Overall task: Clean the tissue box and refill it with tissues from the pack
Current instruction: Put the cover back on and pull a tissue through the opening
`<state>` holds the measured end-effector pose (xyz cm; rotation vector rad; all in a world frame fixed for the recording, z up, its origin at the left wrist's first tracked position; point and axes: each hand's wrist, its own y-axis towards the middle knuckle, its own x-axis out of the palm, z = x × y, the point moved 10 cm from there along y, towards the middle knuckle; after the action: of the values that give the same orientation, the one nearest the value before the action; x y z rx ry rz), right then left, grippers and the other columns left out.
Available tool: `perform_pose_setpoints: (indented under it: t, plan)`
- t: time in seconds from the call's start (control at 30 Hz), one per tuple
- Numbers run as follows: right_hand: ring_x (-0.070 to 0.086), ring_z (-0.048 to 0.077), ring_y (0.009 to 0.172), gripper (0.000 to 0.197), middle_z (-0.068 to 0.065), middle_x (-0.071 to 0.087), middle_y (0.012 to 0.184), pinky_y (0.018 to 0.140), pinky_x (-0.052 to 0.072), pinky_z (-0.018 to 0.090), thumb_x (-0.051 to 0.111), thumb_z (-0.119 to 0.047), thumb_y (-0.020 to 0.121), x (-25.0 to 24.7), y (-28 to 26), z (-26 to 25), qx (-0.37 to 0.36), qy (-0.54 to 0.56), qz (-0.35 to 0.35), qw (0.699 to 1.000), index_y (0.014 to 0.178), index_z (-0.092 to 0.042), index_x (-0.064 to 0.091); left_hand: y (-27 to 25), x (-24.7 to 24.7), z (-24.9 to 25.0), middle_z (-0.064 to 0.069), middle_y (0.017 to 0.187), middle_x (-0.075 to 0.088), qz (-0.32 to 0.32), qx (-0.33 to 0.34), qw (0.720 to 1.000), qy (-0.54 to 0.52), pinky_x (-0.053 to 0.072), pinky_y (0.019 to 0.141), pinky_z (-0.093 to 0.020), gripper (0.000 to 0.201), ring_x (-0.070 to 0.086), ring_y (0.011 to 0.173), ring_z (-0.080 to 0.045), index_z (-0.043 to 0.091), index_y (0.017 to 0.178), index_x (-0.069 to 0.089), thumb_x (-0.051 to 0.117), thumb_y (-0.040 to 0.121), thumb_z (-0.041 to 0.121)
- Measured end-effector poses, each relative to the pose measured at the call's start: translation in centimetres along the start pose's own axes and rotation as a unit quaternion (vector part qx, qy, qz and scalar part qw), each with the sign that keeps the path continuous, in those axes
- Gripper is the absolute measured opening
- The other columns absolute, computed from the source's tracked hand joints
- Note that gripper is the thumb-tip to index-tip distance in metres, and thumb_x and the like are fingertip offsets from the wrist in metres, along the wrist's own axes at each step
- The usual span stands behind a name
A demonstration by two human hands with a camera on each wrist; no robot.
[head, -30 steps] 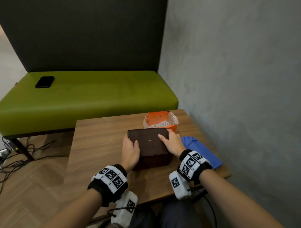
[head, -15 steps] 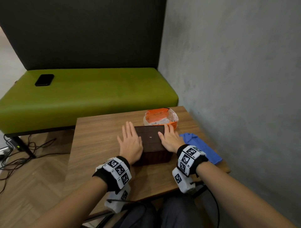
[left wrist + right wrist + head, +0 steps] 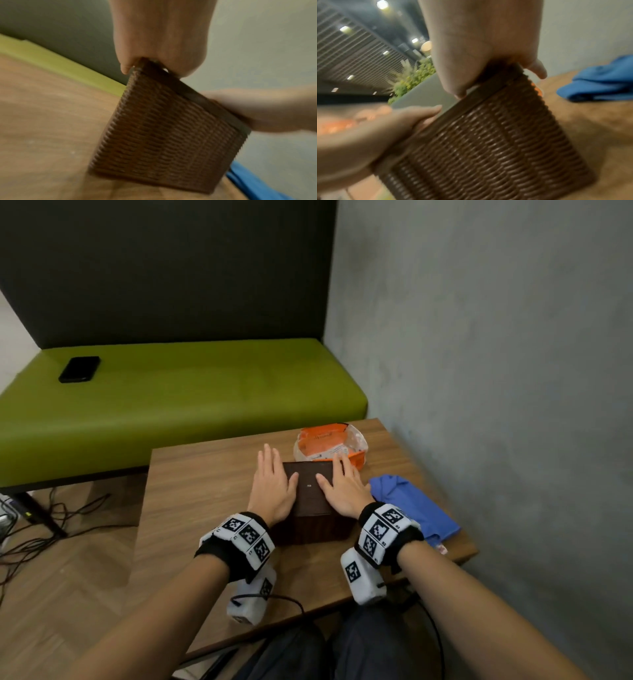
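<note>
A dark brown woven tissue box [image 3: 310, 491] stands on the wooden table [image 3: 205, 491], its flat lid facing up. My left hand [image 3: 272, 484] lies flat on the lid's left edge, fingers straight and reaching past the far corner. Along the lid's right side my right hand [image 3: 342, 486] rests flat as well. The left wrist view shows the left hand [image 3: 159, 40] over the box's [image 3: 163, 128] top edge. From the right wrist, my right hand [image 3: 479, 40] covers the same rim of the box [image 3: 488, 142]. The orange tissue pack [image 3: 329, 445] sits just behind the box.
A crumpled blue cloth [image 3: 411, 505] lies on the table right of the box, near the grey wall [image 3: 496, 405]. Behind the table stands a green bench [image 3: 188, 392] with a black phone [image 3: 79, 368] on it. Cables [image 3: 51, 515] trail on the floor at left.
My left hand has left the box's left side and moved forward, its fingers straightening flat onto the lid. The right hand has slid a little further along the lid.
</note>
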<state>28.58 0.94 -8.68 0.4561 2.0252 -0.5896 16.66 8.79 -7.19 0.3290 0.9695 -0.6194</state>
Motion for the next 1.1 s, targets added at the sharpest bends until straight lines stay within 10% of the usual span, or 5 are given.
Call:
perform_pose_setpoints:
  t: [0.3,0.47,0.7,0.87,1.1]
  plan:
    - [0.043,0.038,0.127,0.062,0.022,0.044,0.139,0.104,0.037,0.042,0.034,-0.044,0.098,-0.4,-0.1,3.1,0.089,0.168,0.0,0.982,0.141,-0.002,0.024,0.3,3.1,-5.4,-0.023,0.126,0.056,-0.072,-0.243,0.901,-0.353,0.044,0.101,-0.044,0.064,0.055,0.115,-0.038,-0.004,0.124,0.048,0.037,0.088,0.049]
    - [0.054,0.037,0.111,0.047,0.02,0.059,0.12,0.095,0.045,0.047,0.049,-0.042,0.093,-1.8,-0.4,3.0,0.047,0.156,0.028,0.986,0.115,-0.001,0.05,0.1,1.2,-4.1,-0.006,0.064,0.06,-0.053,-0.217,0.872,-0.435,0.043,0.052,-0.027,0.025,0.054,0.058,-0.02,-0.001,0.087,0.056,0.04,0.094,0.016]
    - [0.056,-0.002,0.094,0.03,-0.001,0.06,0.101,0.074,0.045,0.001,0.061,0.013,0.078,-4.6,-5.0,2.0,-0.126,0.256,0.137,0.949,0.094,-0.009,0.048,0.7,-1.9,-5.9,-0.012,0.119,0.056,0.085,-0.191,0.83,-0.517,0.047,0.087,-0.043,0.038,0.055,0.101,-0.024,0.009,0.113,0.044,0.044,0.092,0.041]
    - [0.056,0.004,0.066,0.019,0.007,0.062,0.085,0.057,0.043,0.023,0.044,-0.006,0.095,-4.7,-5.5,4.0,-0.05,0.305,0.199,0.93,0.084,-0.017,0.054,0.2,-1.5,-5.2,-0.013,0.138,0.049,0.05,-0.164,0.89,-0.422,0.041,0.106,-0.045,0.058,0.05,0.123,-0.029,0.002,0.136,0.04,0.057,0.089,0.031]
    - [0.048,0.025,0.121,0.059,0.008,0.053,0.121,0.103,0.041,0.041,0.054,-0.047,0.088,-3.2,-3.9,2.7,-0.028,0.236,0.114,0.965,0.135,-0.014,0.042,-1.7,-5.4,-2.3,0.002,0.114,0.059,0.148,0.012,0.904,-0.4,0.045,0.092,-0.012,0.041,0.057,0.099,0.007,0.011,0.124,0.057,0.058,0.083,0.007]
